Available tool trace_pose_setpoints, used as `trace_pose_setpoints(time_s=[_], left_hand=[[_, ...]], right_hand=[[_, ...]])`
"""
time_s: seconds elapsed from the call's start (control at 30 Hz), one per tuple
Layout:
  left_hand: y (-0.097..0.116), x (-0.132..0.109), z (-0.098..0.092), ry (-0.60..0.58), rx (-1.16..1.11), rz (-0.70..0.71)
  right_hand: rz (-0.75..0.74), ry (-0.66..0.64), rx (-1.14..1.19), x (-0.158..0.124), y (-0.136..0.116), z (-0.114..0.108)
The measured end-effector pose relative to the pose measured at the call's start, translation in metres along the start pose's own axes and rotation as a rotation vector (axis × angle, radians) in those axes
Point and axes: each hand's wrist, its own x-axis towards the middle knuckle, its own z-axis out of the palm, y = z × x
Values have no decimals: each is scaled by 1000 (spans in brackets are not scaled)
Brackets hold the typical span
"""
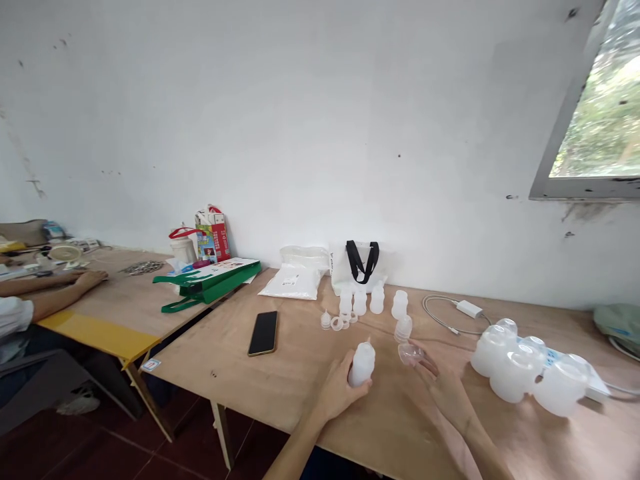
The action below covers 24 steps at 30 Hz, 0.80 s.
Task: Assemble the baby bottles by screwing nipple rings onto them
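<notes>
Hands were apart above the plywood table [295, 393]: the left hand [336, 395] wrapped a translucent plastic bottle [362, 364], light, slick, best held around its body; the right hand [447, 393] pinched a clear plastic piece [411, 354] at the bottle's 2 o'clock.
</notes>
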Motion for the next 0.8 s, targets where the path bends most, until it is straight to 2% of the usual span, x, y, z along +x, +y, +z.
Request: trace_pose_setpoints(time_s=[0.1, 0.2, 0.27, 0.4, 0.5, 0.67, 0.8], left_hand=[[-2, 0, 1, 9, 12, 55], [-3, -1, 3, 0, 26, 78], [-3, -1, 3, -13, 21, 71], [0, -1, -1, -97, 11, 81], [3, -1, -6, -130, -3, 88], [11, -4, -13, -153, -138, 175], [17, -6, -16, -127, -114, 224]], right_hand=[[25, 30, 232, -1, -23, -5], [59, 25, 271, -2, -36, -10], [72, -30, 267, -3, -39, -11], [88, -288, 252, -5, -43, -7], [97, -401, 255, -8, -48, -5], [133, -466, 302, -9, -54, -7], [154, -459, 341, -9, -56, -8]])
